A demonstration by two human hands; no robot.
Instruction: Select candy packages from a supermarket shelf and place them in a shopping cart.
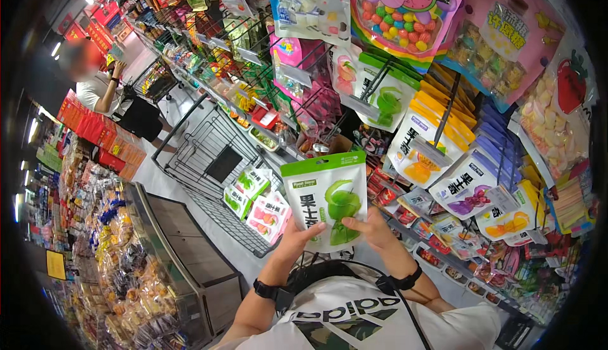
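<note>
A white and green snack pouch (pixel 327 202) with a green apple picture is held upright between both hands in front of my chest. My left hand (pixel 295 243) grips its lower left corner, thumb across the front. On the lower right edge, my right hand (pixel 375 230) pinches it the same way. Just beyond it stands a wire shopping cart (pixel 199 160). Inside the cart lie similar green and white pouches (pixel 246 187) and pink and white pouches (pixel 269 214). Matching green-topped pouches (pixel 387 96) hang on a rack hook to the right.
Yellow pouches (pixel 420 153) and purple pouches (pixel 468 186) hang on metal hooks at the right, below larger candy bags (pixel 399 17). A display bin (pixel 190 250) with piled wrapped snacks (pixel 133 274) stands left. Farther off, a person (pixel 114 88) stands near another cart (pixel 159 77).
</note>
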